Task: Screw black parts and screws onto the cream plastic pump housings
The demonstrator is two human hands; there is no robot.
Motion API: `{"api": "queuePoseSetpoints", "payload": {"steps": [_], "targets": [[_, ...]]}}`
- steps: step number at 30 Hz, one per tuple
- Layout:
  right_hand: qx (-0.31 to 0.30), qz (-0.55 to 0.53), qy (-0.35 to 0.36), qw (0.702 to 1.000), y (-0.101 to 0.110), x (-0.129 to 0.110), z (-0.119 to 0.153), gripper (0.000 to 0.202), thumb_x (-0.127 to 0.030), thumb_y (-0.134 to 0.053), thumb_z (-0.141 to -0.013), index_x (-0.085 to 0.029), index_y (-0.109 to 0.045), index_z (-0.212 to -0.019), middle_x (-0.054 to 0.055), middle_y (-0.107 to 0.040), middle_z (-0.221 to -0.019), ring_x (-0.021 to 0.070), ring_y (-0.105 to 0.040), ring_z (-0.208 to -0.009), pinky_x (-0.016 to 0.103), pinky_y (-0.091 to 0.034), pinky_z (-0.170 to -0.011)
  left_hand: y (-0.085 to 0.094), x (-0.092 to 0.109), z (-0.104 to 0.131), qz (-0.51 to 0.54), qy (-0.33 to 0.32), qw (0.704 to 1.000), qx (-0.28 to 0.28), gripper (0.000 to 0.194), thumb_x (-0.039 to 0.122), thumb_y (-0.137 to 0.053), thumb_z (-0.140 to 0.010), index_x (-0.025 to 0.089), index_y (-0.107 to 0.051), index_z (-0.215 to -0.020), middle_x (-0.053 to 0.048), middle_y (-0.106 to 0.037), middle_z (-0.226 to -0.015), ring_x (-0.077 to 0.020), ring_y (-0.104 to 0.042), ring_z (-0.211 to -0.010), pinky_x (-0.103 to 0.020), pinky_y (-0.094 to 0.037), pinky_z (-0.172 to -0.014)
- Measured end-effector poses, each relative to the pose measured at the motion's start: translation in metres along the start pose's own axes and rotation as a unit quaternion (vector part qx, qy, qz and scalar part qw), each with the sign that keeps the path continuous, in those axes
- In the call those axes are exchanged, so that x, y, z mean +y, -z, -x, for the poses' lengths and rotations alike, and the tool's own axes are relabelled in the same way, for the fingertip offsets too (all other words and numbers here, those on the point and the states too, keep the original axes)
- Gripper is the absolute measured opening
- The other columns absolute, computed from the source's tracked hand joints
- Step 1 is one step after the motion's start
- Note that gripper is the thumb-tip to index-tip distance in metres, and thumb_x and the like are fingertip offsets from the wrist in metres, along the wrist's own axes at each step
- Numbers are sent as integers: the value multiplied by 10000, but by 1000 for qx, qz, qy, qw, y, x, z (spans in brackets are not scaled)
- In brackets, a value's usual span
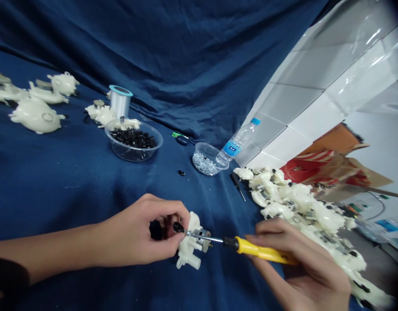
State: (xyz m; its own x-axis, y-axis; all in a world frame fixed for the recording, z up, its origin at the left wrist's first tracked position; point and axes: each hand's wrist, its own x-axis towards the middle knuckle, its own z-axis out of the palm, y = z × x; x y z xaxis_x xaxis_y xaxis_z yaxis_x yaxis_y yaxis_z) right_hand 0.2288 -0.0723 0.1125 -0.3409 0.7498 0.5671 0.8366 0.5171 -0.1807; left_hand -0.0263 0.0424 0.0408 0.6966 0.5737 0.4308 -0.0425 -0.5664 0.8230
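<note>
The left hand is pinching a small black piece beside the white housing over the blue cloth, while the right hand is gripping the yellow screwdriver, whose fastening is apparently under way but not yet finished.

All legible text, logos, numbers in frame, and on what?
Nothing legible enough to quote.
Bottle label: white mark on a dark patch, too small to read.
Red packaging: markings too blurred to read.
Blue-and-white item at far right: too blurred to read.
</note>
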Motion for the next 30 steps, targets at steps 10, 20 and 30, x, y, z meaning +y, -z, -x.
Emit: {"api": "queuePoseSetpoints", "payload": {"steps": [10, 20, 30], "targets": [[-4, 7, -6, 1000, -1, 2, 2, 234, -48, -678, -810, -237, -678, -948, 28, -615, -938, 111, -668, -769, 153, -533, -647, 0, 0, -1, 22, 8, 1000, -5, 51, 151, -644, -846, 198, -629, -861, 61, -600, -661, -77, -567, -587, -154, -478, -576], [-8, -38, -40, 998, -5, 3, -2, 193, -94, -721, -801, -241, -652, -906, 2, -676, -866, 111, -673, -738, 163, -522, -662, 0, 1, -1, 6, 14, 1000, -2, 19, 190, -628, -856, 200, -614, -862, 46, -597, -672, -96, -559, -593, -181, -480, -569], [-55, -219, -255, 940, -24, 12, 7, 92, -314, -563, -998, -283, -499, -1057, 1, -684, -866, 142, -637, -755, 244, -493, -696, 0, 1, -1, 48, 58, 997, 1, 58, 153, -606, -837, 200, -599, -870, 33, -622, -730, -113, -586, -643, -206, -495, -602]]}}
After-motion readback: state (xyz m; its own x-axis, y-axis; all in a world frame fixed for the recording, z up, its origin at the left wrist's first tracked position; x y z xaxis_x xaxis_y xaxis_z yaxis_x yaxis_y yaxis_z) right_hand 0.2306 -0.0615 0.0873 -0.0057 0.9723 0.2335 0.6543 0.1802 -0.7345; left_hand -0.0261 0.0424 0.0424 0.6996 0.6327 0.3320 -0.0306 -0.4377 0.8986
